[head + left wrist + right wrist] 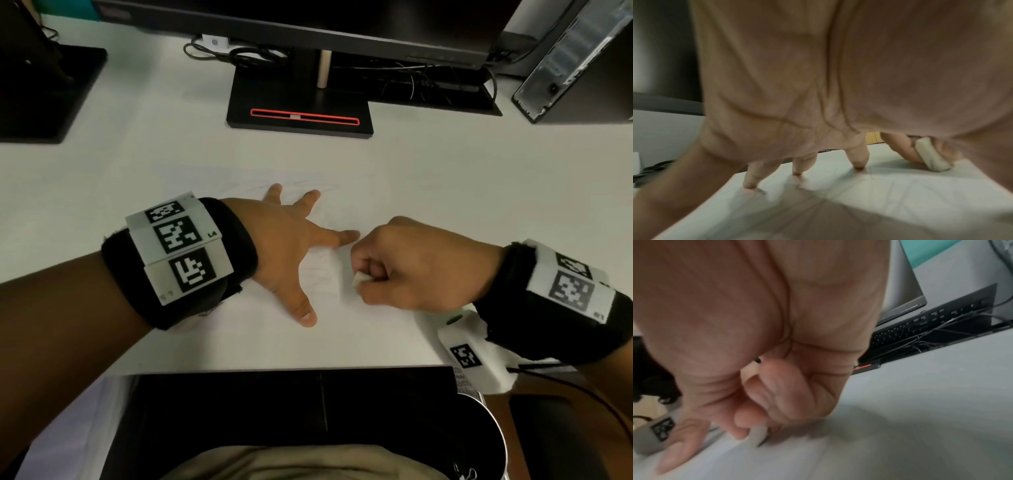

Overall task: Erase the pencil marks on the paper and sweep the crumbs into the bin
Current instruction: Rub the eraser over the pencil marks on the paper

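The right hand (407,263) pinched the eraser (360,279) against the paper (322,274) on the worktop (137,164). The left hand (291,246), fingers spread, pressed the sheet flat; thin paper probably creases easily.

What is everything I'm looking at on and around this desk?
paper: one, white with faint pencil marks, middle of the desk under both hands
eraser: one, white, pressed to the paper
desk: one, white
monitor stand: one, black with a red strip, at the back
keyboard: one, black, behind the stand
computer case: one, dark, far right
bin: one, metal, below the desk edge on the right
left hand: spread flat, pressing the paper
right hand: pinches the eraser
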The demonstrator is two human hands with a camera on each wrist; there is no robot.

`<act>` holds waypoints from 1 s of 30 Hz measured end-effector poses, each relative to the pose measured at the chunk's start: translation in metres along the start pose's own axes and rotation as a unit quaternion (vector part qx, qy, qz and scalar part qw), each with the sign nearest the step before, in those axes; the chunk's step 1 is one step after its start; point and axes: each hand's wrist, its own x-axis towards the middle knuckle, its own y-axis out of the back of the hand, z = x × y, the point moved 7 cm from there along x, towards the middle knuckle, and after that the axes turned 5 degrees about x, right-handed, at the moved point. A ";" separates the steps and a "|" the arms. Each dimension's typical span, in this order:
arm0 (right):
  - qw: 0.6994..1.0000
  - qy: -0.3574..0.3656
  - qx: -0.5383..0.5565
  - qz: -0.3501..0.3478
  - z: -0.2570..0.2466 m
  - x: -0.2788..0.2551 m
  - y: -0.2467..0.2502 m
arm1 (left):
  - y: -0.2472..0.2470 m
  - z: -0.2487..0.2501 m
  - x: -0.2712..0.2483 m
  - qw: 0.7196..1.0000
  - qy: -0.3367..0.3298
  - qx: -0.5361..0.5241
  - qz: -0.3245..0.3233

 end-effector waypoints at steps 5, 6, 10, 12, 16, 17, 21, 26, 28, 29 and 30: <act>0.999 -0.033 -0.007 0.032 0.015 0.003 0.017 | 0.000 0.000 0.000 1.000 0.001 -0.001 -0.004; 0.999 -0.030 -0.010 0.042 0.015 0.004 0.018 | -0.001 0.000 0.000 1.000 0.001 -0.002 -0.006; 1.000 -0.014 -0.001 -0.005 0.006 0.005 0.006 | 0.000 0.000 -0.001 1.000 0.002 -0.001 -0.009; 0.999 -0.038 -0.006 0.014 0.016 0.007 0.016 | 0.000 0.001 -0.001 1.000 0.003 0.003 -0.012; 0.999 -0.025 -0.008 0.027 0.011 0.013 0.016 | 0.001 0.001 0.000 1.000 0.006 0.010 -0.012; 1.000 -0.019 -0.005 0.011 0.008 0.012 0.011 | 0.001 0.001 0.000 1.000 0.007 0.011 -0.010; 0.999 -0.046 -0.016 0.024 0.018 0.015 0.023 | 0.000 -0.001 0.004 0.999 0.016 0.031 0.001; 1.000 -0.020 -0.011 -0.002 0.007 0.019 0.011 | 0.001 0.000 0.002 0.999 0.021 0.038 0.000; 0.999 -0.038 -0.014 0.011 0.013 0.020 0.020 | 0.002 0.000 0.002 0.999 0.020 0.039 0.000; 0.999 -0.044 -0.017 0.025 0.016 0.021 0.025 | 0.002 -0.001 0.002 0.999 0.020 0.038 0.000; 0.998 -0.043 -0.018 0.033 0.016 0.023 0.026 | 0.001 -0.001 0.002 0.999 0.019 0.035 -0.001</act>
